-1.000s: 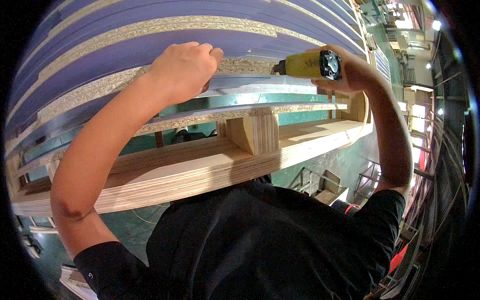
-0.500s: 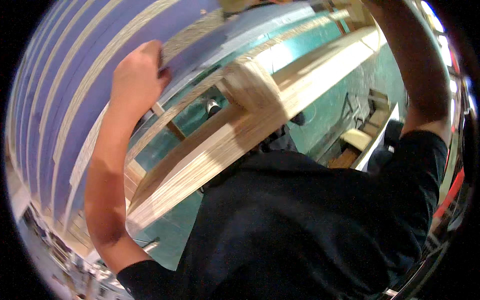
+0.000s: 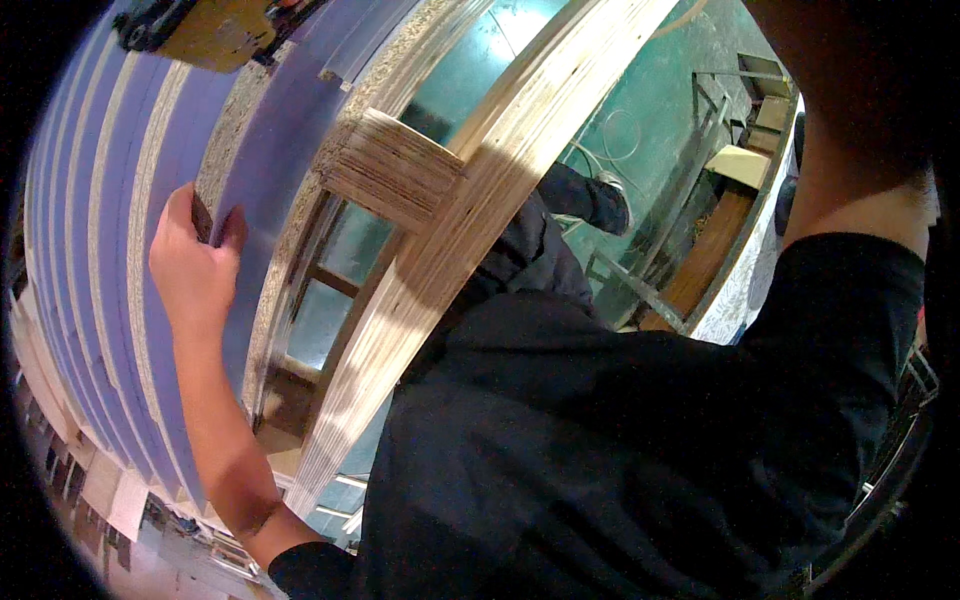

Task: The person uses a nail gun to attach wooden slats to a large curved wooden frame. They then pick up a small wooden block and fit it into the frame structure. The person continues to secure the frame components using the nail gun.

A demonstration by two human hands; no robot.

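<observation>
The left hand (image 3: 196,265), left of the layered timber beam (image 3: 425,265), grasps the chipboard edge of a blue-faced board (image 3: 233,115), itself left of that beam. A yellow-and-black tool (image 3: 200,42) shows above and left of the beam, partly cut off; the right hand is out of view, its grip undetermined.
</observation>
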